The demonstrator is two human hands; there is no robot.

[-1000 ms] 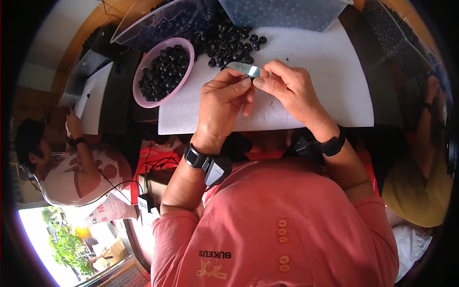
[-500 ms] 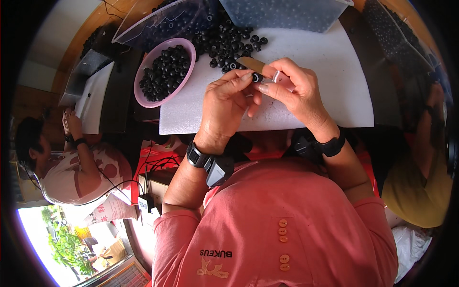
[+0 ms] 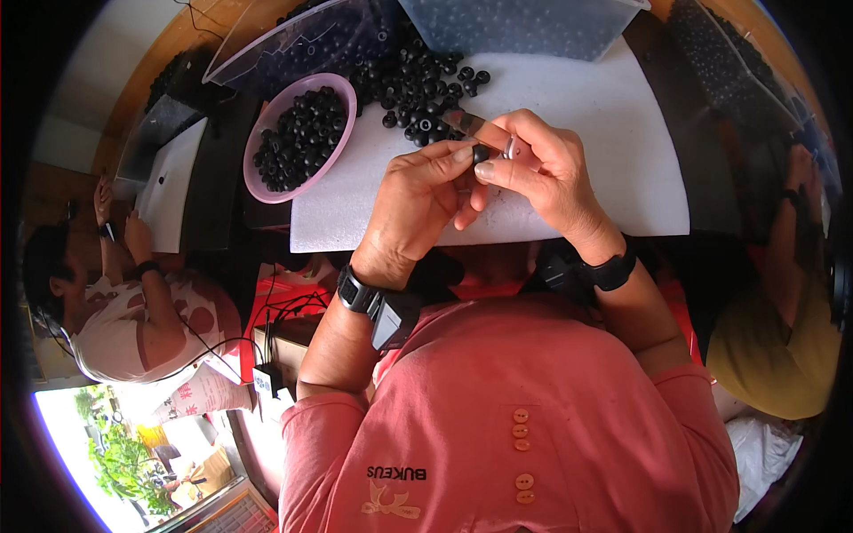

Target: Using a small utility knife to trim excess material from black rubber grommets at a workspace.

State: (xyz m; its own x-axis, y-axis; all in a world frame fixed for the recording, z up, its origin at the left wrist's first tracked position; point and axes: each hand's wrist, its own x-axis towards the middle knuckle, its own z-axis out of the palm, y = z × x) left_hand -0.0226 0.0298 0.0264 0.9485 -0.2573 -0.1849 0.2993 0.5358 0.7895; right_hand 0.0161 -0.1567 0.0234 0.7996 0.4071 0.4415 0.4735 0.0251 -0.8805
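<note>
Between the thumb and fingers of my left hand (image 3: 425,191) is a small round black part (image 3: 481,154), rubber or plastic by its look. My right hand (image 3: 546,173) is closed around a small knife with a pink handle (image 3: 524,153). Its blade (image 3: 469,123) points to the far left, just beyond the black part. The right thumb rests close against the part, near my left fingertips. Beyond my hands lies a loose pile of black parts (image 3: 413,84) of the same kind, some with a ring-shaped opening showing.
A pink bowl (image 3: 251,169) full of black parts stands at the left edge of the white board (image 3: 613,151). Clear plastic bins (image 3: 524,27) line the far side. One person (image 3: 169,306) sits at the left, another (image 3: 773,338) at the right.
The black part has turned in my left fingers; its light ring no longer faces me. The knife blade has tilted and now looks darker. Both hands stay in nearly the same place.
</note>
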